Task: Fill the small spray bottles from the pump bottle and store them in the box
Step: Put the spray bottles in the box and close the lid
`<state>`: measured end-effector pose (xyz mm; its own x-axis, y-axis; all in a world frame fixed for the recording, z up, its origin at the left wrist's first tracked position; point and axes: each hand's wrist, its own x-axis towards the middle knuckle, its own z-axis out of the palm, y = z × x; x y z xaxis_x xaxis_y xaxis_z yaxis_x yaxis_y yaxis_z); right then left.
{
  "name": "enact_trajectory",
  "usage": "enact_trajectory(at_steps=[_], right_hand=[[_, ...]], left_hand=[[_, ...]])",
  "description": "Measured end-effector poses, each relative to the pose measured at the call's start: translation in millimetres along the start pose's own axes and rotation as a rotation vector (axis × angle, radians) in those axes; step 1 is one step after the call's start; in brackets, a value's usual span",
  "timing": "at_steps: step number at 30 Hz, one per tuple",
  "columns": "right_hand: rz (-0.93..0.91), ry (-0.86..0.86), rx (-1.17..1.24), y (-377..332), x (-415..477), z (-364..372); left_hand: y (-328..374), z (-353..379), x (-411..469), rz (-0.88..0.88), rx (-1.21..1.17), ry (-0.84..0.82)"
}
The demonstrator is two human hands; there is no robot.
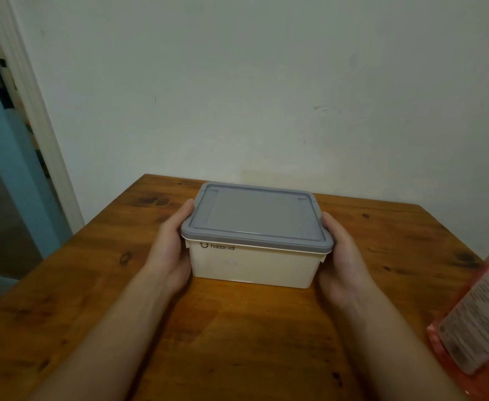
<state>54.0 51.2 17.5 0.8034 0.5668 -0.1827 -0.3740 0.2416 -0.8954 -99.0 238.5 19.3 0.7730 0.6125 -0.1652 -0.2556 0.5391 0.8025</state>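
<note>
Cream plastic box (252, 266), capped with a grey lid (256, 217), set near the middle of a wooden bench (237, 328), close to the far edge by a pale wall (266, 82). Left hand (171, 250) cupped against the box's left end, thumb up at the lid's rim; right hand (340, 259) pressed to the right end likewise. Each grip closed on the box, from opposite sides, fingers beyond the ends hidden. Lid seated flat, all four edges down. Pink labelled bottle (474, 322) at the right edge of the frame, only partly seen, pump head out of view, well apart from the box. No small spray bottles in sight; possibly inside the box, impossible to tell through the opaque walls.

Judged step: opening the box, with nothing yet filled or stored. Best done by holding the base down with the palms and lifting the lid rim with the thumbs at both ends together, evenly, to spare a sudden pop and a jolt to whatever lies inside. Any end latches, not visible from this angle, to be released first. Worth setting the lid aside on bare bench to the left, away from the pink bottle, keeping the space before the box free for filling.
</note>
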Motion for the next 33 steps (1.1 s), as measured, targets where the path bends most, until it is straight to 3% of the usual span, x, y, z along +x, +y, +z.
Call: enact_trajectory(at_steps=[8, 14, 33], right_hand=[[-0.187, 0.082, 0.041, 18, -6, 2], [-0.265, 0.093, -0.009, 19, -7, 3], [-0.291, 0.113, -0.211, 20, -10, 7]], left_hand=[[-6, -1, -2, 0.183, 0.004, 0.014], [-10, -2, 0, 0.226, 0.034, 0.033], [-16, -3, 6, 0.275, 0.16, 0.026]])
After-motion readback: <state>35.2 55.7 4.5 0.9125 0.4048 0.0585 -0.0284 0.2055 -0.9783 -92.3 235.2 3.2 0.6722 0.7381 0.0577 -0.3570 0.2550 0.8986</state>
